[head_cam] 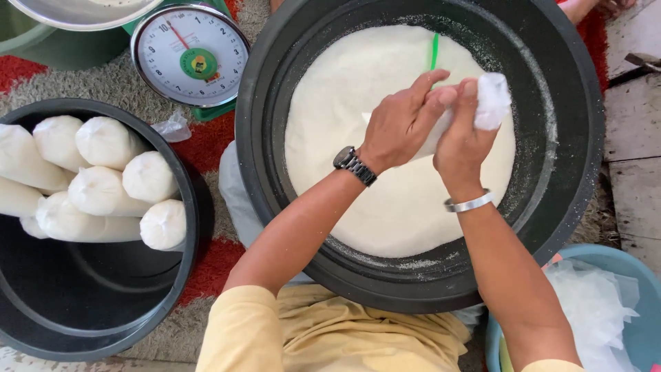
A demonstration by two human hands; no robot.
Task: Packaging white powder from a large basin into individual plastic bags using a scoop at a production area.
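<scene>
Here, two bare hands are seen from above, working over a large black basin (551,138) filled with fine white powder (385,193). The left hand (403,120), with a dark wristwatch (354,165) on its wrist, is closed with its fingertips pinched on a small clear plastic bag (492,100) packed with the white powder. The right hand (463,141), with a silver bangle (469,202) on its wrist, is wrapped around the same bag, whose rounded white end sticks out past the fingers. The bag is held just above the powder, toward the far right of the basin. A thin green strip (434,51) stands up behind the left fingers; what holds it cannot be told.

To the left, a second black tub (103,331) holds a pile of filled white bags (103,186) lying against its far wall. Beyond it, a round dial scale (189,55) with a green centre is set on a red and grey rug (206,141). At lower right, a blue bowl (644,324) holds loose clear plastic bags (592,310). Yellow sleeves (241,331) are seen at the bottom edge.
</scene>
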